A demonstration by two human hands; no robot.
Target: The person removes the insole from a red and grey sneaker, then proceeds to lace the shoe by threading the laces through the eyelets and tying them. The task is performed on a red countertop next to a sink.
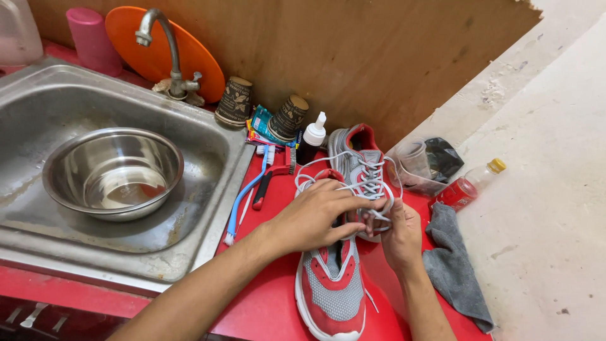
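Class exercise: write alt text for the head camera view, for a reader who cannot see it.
Two bare hands, left hand and right hand, work the grey laces of a red-and-grey sneaker on a red counter. A steel bowl sits in the sink at left.

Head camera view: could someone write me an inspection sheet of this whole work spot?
Surface: red counter beside a steel sink.
Job's things: two red-and-grey sneakers; near sneaker lies flat, far sneaker has loose grey laces.
Clutter: steel bowl in the sink, blue toothbrush, red brush, dropper bottle, grey cloth, red drink bottle, two paper cups.
Hands: left hand and right hand both pinch the laces with their fingers.
Cables: nothing seen.
Surroundings: plywood back wall, tap, orange plate, pink cup.
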